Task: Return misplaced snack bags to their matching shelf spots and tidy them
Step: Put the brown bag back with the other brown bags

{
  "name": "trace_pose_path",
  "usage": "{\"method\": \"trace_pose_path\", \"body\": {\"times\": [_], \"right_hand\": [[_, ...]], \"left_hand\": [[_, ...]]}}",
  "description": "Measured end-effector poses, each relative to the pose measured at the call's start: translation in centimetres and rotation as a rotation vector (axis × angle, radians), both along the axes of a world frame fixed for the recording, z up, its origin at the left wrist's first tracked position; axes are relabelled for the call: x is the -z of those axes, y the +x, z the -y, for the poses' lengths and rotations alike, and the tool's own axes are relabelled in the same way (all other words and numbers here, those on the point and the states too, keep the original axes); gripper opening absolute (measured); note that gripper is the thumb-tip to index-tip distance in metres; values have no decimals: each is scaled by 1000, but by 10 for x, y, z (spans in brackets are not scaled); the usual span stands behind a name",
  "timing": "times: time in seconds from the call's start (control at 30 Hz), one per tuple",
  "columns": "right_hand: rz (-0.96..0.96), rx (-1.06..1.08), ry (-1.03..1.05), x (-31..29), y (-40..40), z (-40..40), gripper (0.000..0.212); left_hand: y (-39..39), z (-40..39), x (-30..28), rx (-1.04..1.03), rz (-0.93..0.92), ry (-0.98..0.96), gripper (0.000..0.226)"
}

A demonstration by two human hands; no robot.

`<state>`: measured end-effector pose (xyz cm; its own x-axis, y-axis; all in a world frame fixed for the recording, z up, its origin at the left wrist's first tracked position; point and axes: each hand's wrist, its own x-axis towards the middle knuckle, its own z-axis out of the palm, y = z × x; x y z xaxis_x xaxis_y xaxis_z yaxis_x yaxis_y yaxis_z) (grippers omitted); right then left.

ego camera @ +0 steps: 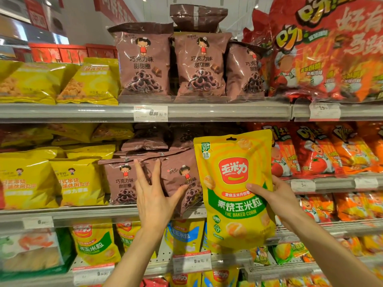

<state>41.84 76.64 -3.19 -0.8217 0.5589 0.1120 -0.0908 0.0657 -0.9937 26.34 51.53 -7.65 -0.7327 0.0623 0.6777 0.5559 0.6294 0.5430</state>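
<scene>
At the snack shelves, right hand (277, 195) gripping yellow corn bag (234, 183) — left hand (153, 195) splayed, touching brown bags (124, 181)

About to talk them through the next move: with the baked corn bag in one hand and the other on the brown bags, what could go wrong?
1. The right hand pinches the baked corn bag only at its edge; it could slip or swing.
2. The left hand presses open-fingered on leaning brown chocolate ring bags; they may tip off the shelf edge.
3. Matching corn bags hang one level lower; shelving it here would misplace it.
</scene>
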Motion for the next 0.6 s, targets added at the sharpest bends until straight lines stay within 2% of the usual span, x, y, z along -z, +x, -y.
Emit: {"method": "trace_pose_path", "body": {"times": [0.27, 0.4, 0.6], "right_hand": [[-1, -30, -37, 4, -3, 1, 36], [-9, -24, -38, 5, -2, 0, 37], [-10, 5, -40, 8, 4, -9, 43]], "left_hand": [[-3, 10, 13, 111, -115, 21, 94], [-7, 10, 9, 1, -171, -140, 85], [-10, 4, 4, -52, -306, -332, 68]]}}
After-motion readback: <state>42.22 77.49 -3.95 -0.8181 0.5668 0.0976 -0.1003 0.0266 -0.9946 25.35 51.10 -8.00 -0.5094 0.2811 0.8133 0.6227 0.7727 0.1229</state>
